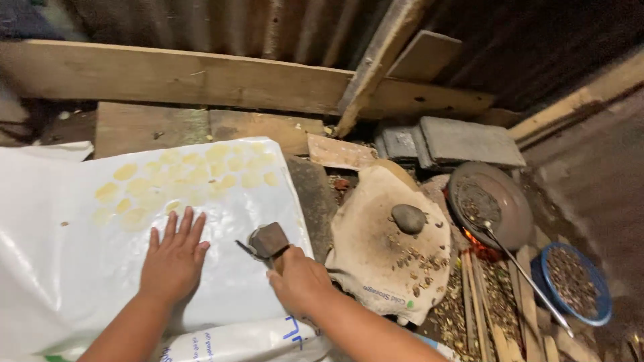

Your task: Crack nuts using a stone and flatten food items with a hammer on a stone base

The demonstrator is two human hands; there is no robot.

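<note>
My left hand lies flat, fingers spread, on a white plastic sheet. Several flattened pale yellow discs lie in rows on the far part of that sheet. My right hand grips the handle of a small hammer, whose blocky dark head rests just above the sheet near its right edge. To the right, a cloth-covered block carries a rounded grey stone and scattered seeds.
A dark pan with roasted seeds sits over glowing embers, a long metal spoon resting in it. A blue bowl of seeds stands at the right. Wooden planks, grey slabs and firewood sticks surround the spot.
</note>
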